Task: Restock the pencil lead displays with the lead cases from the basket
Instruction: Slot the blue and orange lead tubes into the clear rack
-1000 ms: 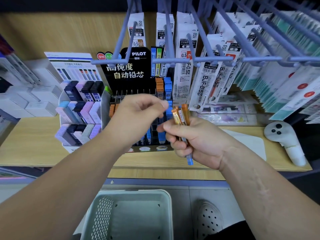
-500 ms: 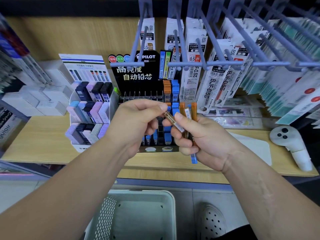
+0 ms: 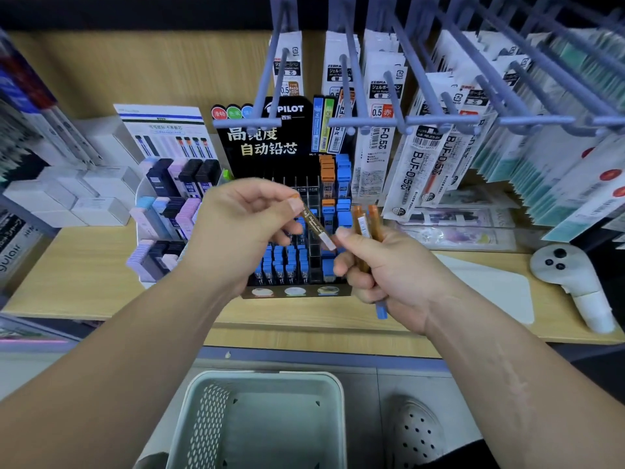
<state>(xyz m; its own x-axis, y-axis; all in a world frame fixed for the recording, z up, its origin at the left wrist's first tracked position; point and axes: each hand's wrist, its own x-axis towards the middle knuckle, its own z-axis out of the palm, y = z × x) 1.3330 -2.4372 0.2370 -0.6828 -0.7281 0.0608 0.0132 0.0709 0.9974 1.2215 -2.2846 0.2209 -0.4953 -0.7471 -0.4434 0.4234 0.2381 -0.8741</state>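
**Hands drawing one orange lead case out of a held bundle**

Left hand pinches the upper end of one orange lead case between thumb and fingertips. The case slants down to the right, and its white lower end meets the right thumb.

Right hand is curled round a bundle. Two more orange cases stand up out of the fist and one blue tip pokes out below. How many cases the fist hides cannot be told. Half a second ago the thumb lay over the slanted case; now that case is drawn out leftward.

Nearest, below the arms, one pale basket is cut off by the bottom edge.

Beyond the hands, the wooden shelf carries one black Pilot display of blue and orange cases, partly hidden by both hands. One white display stands to its left.

Refill packs hang on hooks above, blurred toward the right.
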